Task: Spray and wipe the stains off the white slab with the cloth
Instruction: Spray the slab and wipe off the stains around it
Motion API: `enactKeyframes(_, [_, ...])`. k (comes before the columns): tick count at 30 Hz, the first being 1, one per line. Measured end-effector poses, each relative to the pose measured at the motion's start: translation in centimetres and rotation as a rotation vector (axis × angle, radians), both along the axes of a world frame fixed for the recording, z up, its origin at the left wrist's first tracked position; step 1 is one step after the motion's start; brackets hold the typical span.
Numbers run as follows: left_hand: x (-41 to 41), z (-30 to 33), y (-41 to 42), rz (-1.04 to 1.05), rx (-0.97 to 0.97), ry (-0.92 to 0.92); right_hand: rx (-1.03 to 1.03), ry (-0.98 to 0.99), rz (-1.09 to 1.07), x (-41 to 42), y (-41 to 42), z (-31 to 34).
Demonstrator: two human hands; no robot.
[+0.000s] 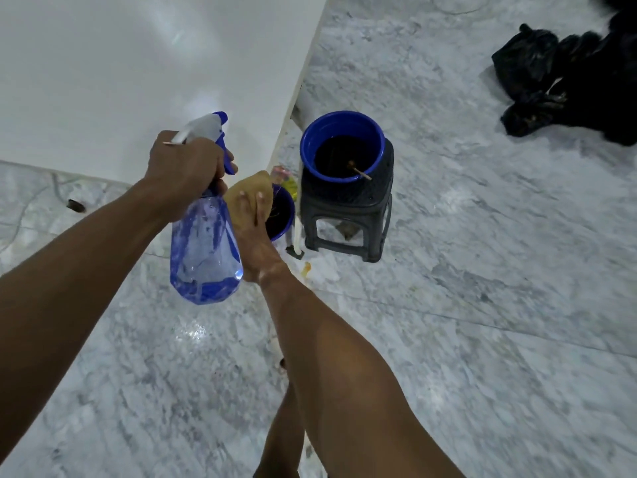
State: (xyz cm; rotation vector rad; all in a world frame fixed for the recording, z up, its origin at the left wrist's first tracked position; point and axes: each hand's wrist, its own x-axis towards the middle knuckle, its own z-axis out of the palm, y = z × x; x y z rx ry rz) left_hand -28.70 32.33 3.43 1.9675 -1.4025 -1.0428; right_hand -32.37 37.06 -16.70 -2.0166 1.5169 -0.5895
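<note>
The white slab (131, 70) fills the upper left, glossy, with no stain visible on the part in view. My left hand (186, 167) grips the neck of a blue see-through spray bottle (203, 250), whose white and blue head points up toward the slab's near corner. Right beside the bottle, my right hand (255, 232) holds a yellowish-brown cloth (246, 191), bunched under the fingers, over a small blue bowl (284, 215) on the floor.
A blue bucket (341, 146) of dark liquid with a stick in it sits on a black plastic stool (344, 215) just right of the slab's corner. Black bags (565, 81) lie at the upper right. The grey marble floor (482, 270) carries small bits of litter near the stool.
</note>
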Motion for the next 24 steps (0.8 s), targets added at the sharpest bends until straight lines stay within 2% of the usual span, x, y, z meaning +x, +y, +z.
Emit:
enactKeyframes(2, [-0.2, 0.6, 0.4, -0.008, -0.008, -0.006, 0.005, -0.052, 0.086, -0.8, 0.9, 1.1])
enactKeyframes(4, [-0.5, 1.7, 1.1, -0.010, -0.004, 0.007, 0.157, -0.199, 0.079, -1.8, 1.8, 2.5])
enactKeyframes(6, [-0.9, 3.2, 1.9, -0.008, 0.003, 0.027, 0.394, -0.545, -0.114, -3.4, 2.3, 5.6])
enactKeyframes(7, [-1.0, 4.1, 2.3, -0.003, -0.001, 0.043, 0.463, -0.653, -0.180, -4.4, 2.5, 7.6])
enactKeyframes(9, [-1.3, 5.7, 3.0, -0.004, -0.020, 0.072, 0.464, -0.779, -0.271, -6.9, 2.2, 10.7])
enactKeyframes(12, [-2.2, 8.3, 4.0, -0.036, -0.021, 0.111, 0.546, -1.115, -0.520, -11.5, 1.2, 14.0])
enactKeyframes(13, [-2.6, 9.1, 4.3, -0.047, -0.017, 0.119, 0.556, -1.174, -0.564, -13.1, 1.1, 15.2])
enactKeyframes(18, [-4.2, 12.1, 4.4, -0.126, -0.035, 0.184, 0.500, -1.310, -0.755, -18.5, -1.6, 19.9])
enactKeyframes(20, [-5.1, 12.9, 3.7, -0.134, -0.041, 0.213, 0.462, -1.370, -0.725, -20.5, -3.0, 21.4])
enactKeyframes(24, [-6.9, 13.7, 0.7, -0.145, -0.055, 0.252, 0.418, -1.334, -0.717, -23.9, -7.0, 23.9])
